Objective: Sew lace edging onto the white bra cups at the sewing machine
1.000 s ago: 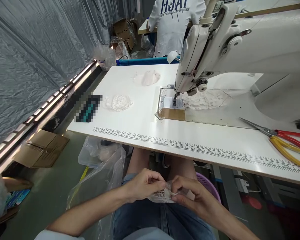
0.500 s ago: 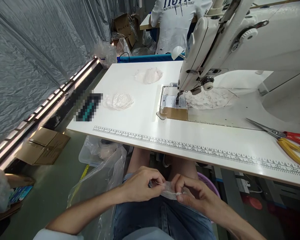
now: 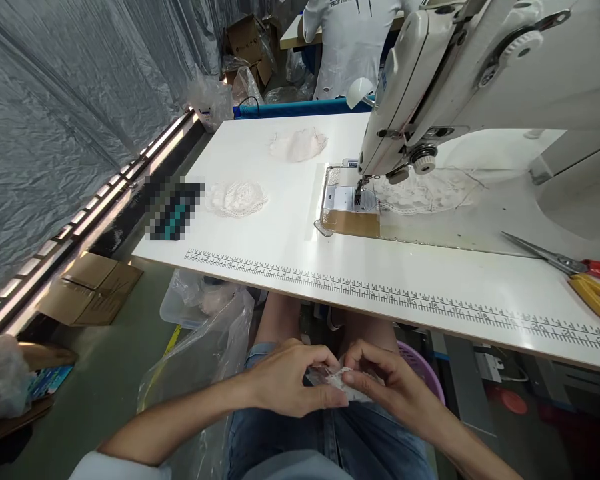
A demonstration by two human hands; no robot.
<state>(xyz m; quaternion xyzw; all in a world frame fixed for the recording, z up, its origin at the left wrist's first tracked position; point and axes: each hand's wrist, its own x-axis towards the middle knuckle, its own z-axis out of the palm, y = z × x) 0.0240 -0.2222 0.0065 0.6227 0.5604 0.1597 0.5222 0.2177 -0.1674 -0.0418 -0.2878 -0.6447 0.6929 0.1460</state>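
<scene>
Over my lap, below the table's front edge, my left hand (image 3: pixel 285 380) and my right hand (image 3: pixel 385 387) both pinch a small white lace piece (image 3: pixel 341 384) between thumbs and fingers. The fingers of both hands are curled closed on it, and much of the lace is hidden by them. On the white sewing table (image 3: pixel 280 240) lie two more lace pieces, one at the left (image 3: pixel 236 198) and one further back (image 3: pixel 299 144). A larger lace piece (image 3: pixel 425 193) lies under the sewing machine (image 3: pixel 480 73) by its needle.
Red and yellow handled scissors (image 3: pixel 580 273) lie at the table's right. A printed ruler (image 3: pixel 380 293) runs along the front edge. Plastic bags (image 3: pixel 205 333) and a purple basket (image 3: pixel 425 377) sit under the table, cardboard (image 3: pixel 90 290) on the floor at left. Another person in a white shirt (image 3: pixel 350 40) stands beyond.
My hands have drawn closer together on the lace piece, bunching it between the fingertips. The view has tilted slightly down and right.
</scene>
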